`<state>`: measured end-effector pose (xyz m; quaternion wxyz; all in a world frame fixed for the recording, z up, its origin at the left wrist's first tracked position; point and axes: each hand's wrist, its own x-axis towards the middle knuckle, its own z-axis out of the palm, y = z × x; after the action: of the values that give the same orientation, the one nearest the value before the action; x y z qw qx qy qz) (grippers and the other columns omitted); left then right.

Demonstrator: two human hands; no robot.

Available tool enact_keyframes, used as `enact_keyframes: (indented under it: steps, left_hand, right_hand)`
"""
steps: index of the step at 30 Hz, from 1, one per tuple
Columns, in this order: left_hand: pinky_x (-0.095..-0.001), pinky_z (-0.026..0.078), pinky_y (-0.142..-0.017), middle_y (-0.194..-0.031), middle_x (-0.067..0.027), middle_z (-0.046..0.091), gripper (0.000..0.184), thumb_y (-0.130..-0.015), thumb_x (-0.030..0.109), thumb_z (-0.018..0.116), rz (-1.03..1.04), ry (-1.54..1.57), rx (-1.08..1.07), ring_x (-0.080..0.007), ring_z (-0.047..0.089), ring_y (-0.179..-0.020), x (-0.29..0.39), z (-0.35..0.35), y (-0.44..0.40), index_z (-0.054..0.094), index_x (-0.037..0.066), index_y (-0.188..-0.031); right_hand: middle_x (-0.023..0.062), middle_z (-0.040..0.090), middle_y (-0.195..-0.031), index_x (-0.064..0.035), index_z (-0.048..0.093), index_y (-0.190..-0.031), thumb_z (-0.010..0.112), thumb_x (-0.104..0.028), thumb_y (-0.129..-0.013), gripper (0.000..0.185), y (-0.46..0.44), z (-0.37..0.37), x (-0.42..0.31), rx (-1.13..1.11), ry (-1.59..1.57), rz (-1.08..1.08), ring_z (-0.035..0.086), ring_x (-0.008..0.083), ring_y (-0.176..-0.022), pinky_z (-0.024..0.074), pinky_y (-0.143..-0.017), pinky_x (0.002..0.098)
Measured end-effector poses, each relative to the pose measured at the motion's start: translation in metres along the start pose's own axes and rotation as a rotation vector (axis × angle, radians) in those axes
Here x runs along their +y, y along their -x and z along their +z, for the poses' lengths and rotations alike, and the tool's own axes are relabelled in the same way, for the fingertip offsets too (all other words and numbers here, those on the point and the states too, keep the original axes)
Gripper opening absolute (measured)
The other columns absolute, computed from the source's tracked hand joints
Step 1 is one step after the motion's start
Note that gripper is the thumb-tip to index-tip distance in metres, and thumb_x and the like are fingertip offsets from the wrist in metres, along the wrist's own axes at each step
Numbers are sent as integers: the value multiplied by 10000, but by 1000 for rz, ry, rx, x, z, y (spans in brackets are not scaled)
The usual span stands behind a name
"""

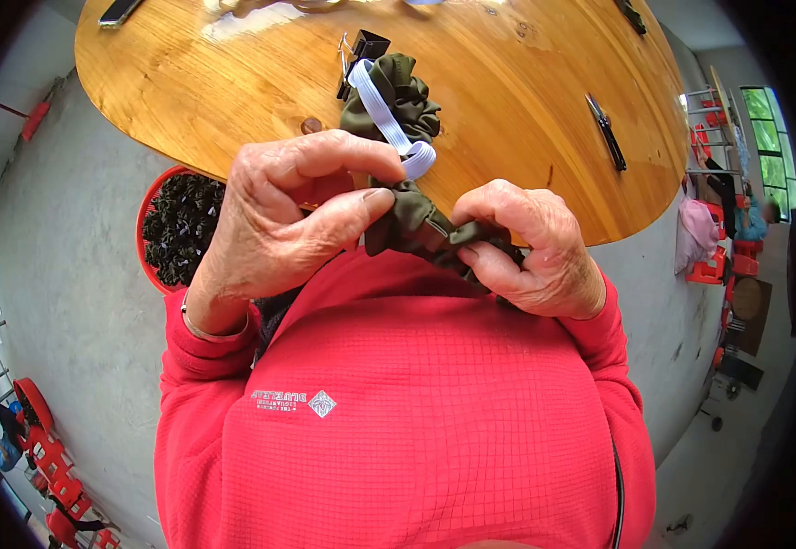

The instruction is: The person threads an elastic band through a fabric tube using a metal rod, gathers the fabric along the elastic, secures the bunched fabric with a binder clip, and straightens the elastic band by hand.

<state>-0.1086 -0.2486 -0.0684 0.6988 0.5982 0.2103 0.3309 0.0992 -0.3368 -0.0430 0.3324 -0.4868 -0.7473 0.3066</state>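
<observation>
A strip of gathered dark green fabric (414,222) stretches between my two hands at the table's near edge. My left hand (274,206) pinches its left end between thumb and forefinger, close to a loop of flat white elastic band (380,108). My right hand (537,245) is closed on the other end, with thumb and fingers pressing the folds. Beyond the left fingertips, more of the bunched green cloth (400,96) lies on the table beside a black binder clip (370,46). The elastic runs over this cloth from the clip toward my left fingers.
The wooden table (233,82) has a rounded edge. On its right side lie small black-handled scissors or snips (607,134). A red basket (148,240) full of dark gathered pieces stands below the table on the left. Red stools (707,265) stand farther off.
</observation>
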Motion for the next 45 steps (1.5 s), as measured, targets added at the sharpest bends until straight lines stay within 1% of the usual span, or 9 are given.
enact_keyframes:
  steps: [9,10,14,17,23,26,32,39,45]
  left_hand:
    - [-207,458,-537,-916,-96,628,281,-662,-102,684,453,-464,72,-91,584,-636,-5,2,4,626,7,-915]
    - [-230,472,-550,-916,-103,623,296,-644,-100,701,434,-498,83,-127,600,-643,-3,4,5,629,13,-908]
    - [-279,494,-564,-869,-126,610,308,-619,-94,710,644,-712,115,-217,619,-667,-11,3,1,631,19,-894]
    - [-261,485,-608,-869,-139,617,318,-646,-154,645,635,-786,93,-199,620,-732,-7,2,5,632,-8,-928]
    - [-269,489,-580,-795,-140,618,283,-644,-127,656,668,-869,151,-223,626,-678,-8,6,6,635,-18,-905]
    - [-287,476,-512,-742,-116,599,263,-621,-86,686,724,-871,181,-223,597,-591,-10,7,3,627,-5,-864]
    - [-294,476,-509,-747,-110,604,246,-609,-33,690,804,-944,114,-221,603,-604,-14,8,6,631,2,-845]
    - [-278,485,-512,-739,-108,598,245,-620,-94,694,705,-790,178,-218,609,-601,-16,8,4,622,-8,-838]
    - [-277,486,-509,-744,-110,603,251,-623,-89,693,749,-845,218,-217,608,-604,-14,9,5,629,3,-848]
  right_hand:
    - [115,588,-722,-34,540,-907,611,45,-694,237,1,1,1,31,-1,3,614,271,-631,470,-541,309]
    - [114,587,-721,-33,540,-907,610,45,-695,237,0,1,0,33,5,-2,614,271,-629,470,-541,309]
    - [112,588,-723,-32,538,-906,609,45,-697,235,-1,3,1,23,11,-8,612,270,-622,470,-537,310]
    - [114,589,-722,-32,535,-906,607,45,-702,230,-1,3,2,17,5,-4,611,271,-615,469,-535,312]
    - [114,584,-701,-36,532,-907,601,41,-715,218,0,6,6,75,17,-11,601,278,-596,463,-524,314]
    - [114,578,-698,-37,531,-908,603,39,-717,218,0,7,8,70,28,-12,593,280,-587,458,-519,314]
    - [115,578,-698,-33,531,-911,607,47,-716,224,-4,10,10,146,82,-37,592,275,-583,459,-518,313]
    - [107,587,-708,-35,533,-913,618,47,-713,232,-3,8,7,98,2,-34,608,247,-590,465,-521,296]
    - [103,583,-711,-37,537,-917,613,41,-714,230,-5,6,6,83,-22,-32,608,235,-586,465,-525,290]
